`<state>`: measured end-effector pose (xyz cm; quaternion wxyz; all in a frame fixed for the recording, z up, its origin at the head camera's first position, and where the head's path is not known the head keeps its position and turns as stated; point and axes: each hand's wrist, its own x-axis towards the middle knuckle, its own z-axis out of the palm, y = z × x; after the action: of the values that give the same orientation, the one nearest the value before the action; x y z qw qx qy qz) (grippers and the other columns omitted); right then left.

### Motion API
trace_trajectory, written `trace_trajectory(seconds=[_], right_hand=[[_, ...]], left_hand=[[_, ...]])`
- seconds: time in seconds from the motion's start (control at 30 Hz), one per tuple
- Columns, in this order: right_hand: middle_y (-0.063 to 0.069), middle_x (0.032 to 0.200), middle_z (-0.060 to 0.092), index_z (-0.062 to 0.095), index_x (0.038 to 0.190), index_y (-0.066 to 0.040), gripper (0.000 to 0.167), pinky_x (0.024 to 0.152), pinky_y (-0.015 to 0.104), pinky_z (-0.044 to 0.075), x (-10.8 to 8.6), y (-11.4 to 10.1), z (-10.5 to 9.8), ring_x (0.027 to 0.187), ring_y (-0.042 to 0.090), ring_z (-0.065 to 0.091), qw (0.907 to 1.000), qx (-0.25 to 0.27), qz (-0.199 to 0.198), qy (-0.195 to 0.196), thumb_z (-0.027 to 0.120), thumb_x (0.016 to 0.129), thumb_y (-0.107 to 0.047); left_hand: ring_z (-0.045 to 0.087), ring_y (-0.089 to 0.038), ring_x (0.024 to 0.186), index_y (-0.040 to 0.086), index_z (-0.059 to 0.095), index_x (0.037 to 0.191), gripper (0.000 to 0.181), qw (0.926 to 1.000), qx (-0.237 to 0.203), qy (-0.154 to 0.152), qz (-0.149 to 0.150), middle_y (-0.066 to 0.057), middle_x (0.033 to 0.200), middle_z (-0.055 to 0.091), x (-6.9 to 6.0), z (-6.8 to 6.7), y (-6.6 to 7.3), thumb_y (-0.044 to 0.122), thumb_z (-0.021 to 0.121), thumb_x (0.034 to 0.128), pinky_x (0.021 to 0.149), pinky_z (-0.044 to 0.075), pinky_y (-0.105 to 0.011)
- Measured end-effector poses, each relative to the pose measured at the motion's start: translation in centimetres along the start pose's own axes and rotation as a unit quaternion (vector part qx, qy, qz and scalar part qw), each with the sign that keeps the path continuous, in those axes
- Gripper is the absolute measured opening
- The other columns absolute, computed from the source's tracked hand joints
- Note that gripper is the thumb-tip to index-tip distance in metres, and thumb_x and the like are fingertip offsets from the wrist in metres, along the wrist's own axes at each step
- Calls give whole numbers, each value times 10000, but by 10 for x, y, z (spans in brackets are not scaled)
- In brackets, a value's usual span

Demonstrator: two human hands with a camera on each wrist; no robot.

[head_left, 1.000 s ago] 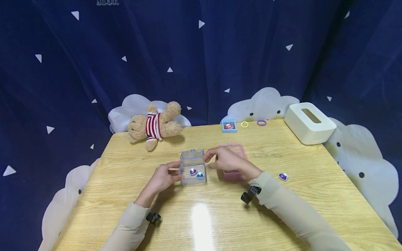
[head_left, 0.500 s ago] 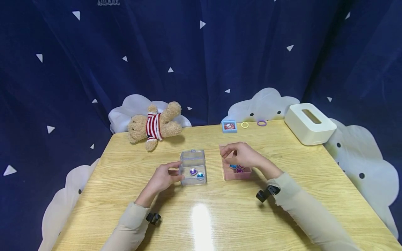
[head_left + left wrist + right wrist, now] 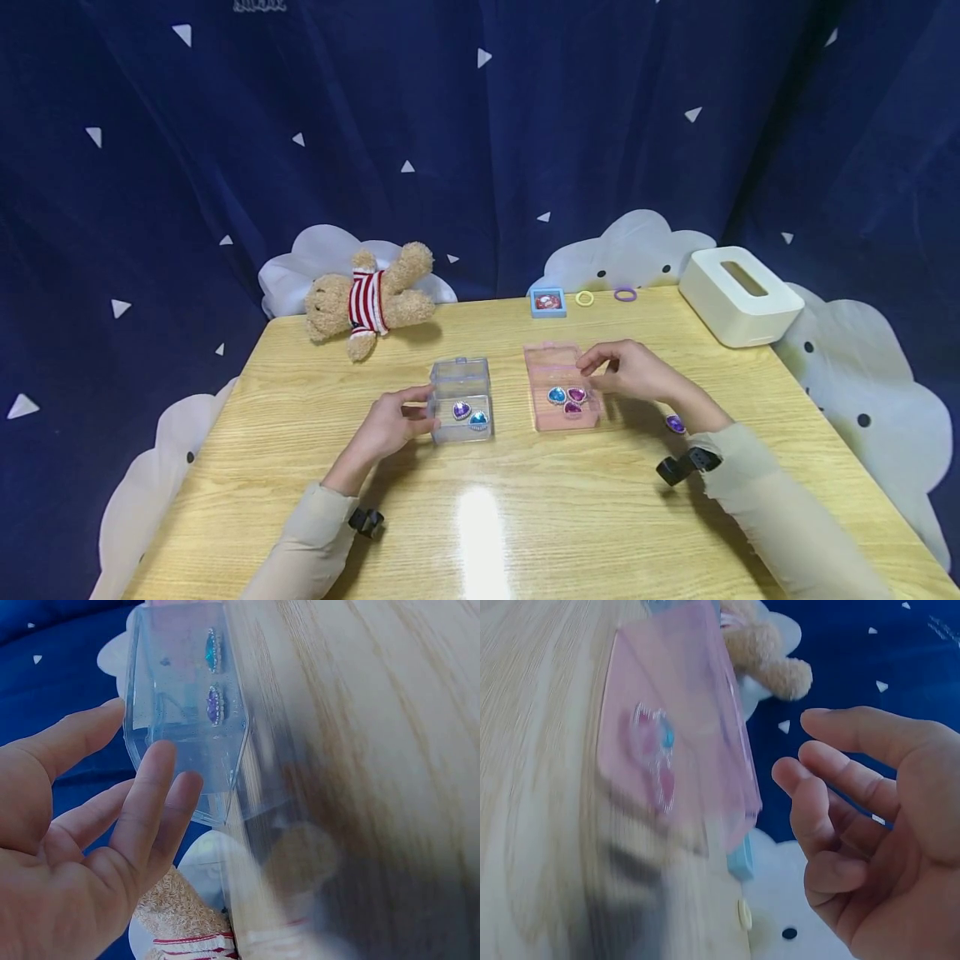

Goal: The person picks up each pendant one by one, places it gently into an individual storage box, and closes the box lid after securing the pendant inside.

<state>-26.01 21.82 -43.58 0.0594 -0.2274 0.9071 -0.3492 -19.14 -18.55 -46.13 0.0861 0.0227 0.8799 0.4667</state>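
My left hand (image 3: pixel 393 425) touches the left side of a clear bluish plastic box (image 3: pixel 442 429), its fingers relaxed. The box's lid stands raised at the back. Inside lie a purple heart-shaped gem (image 3: pixel 461 410) and a blue gem (image 3: pixel 478 421), both silver-rimmed. My right hand (image 3: pixel 633 371) hovers at the right side of a pink plastic box (image 3: pixel 546 421), fingers loosely bent and nothing between them. That box has its lid raised too and holds a blue gem (image 3: pixel 557 396) and two magenta gems (image 3: pixel 573 409). Another purple gem (image 3: pixel 676 424) lies on the table beside my right wrist.
A teddy bear (image 3: pixel 366 302) in a striped shirt lies at the back left of the wooden table (image 3: pixel 420 533). Along the back edge are a blue square frame (image 3: pixel 548 302), a yellow ring (image 3: pixel 584 298) and a purple ring (image 3: pixel 625 294). A white tissue box (image 3: pixel 738 296) stands back right.
My right hand has moved rightward from beside the clear box, across the pink box, to its right side. The pink box and its gems now show. My left hand has stayed in place.
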Motion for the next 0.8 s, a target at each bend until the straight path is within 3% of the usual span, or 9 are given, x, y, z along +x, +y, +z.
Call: trace_trajectory(seconds=[0.37, 0.8], right_hand=[[47, 1004, 753, 733, 1083, -104, 233, 671, 227, 486, -30, 39, -16, 768, 82, 590, 9995, -159, 210, -196, 763, 862, -171], [43, 1036, 747, 725, 1092, -110, 272, 621, 221, 479, -64, 74, -31, 740, 48, 562, 9983, -211, 382, -379, 787, 850, -216]], left_hand=[[675, -332, 1148, 83, 572, 1406, 596, 9999, -23, -27, 103, -178, 1393, 606, 1, 0, 1, 110, 784, 850, 854, 610, -348], [676, -335, 1148, 88, 572, 1407, 614, 10000, -36, -52, 74, -180, 1390, 607, 2, 0, -2, 116, 797, 836, 850, 612, -351]])
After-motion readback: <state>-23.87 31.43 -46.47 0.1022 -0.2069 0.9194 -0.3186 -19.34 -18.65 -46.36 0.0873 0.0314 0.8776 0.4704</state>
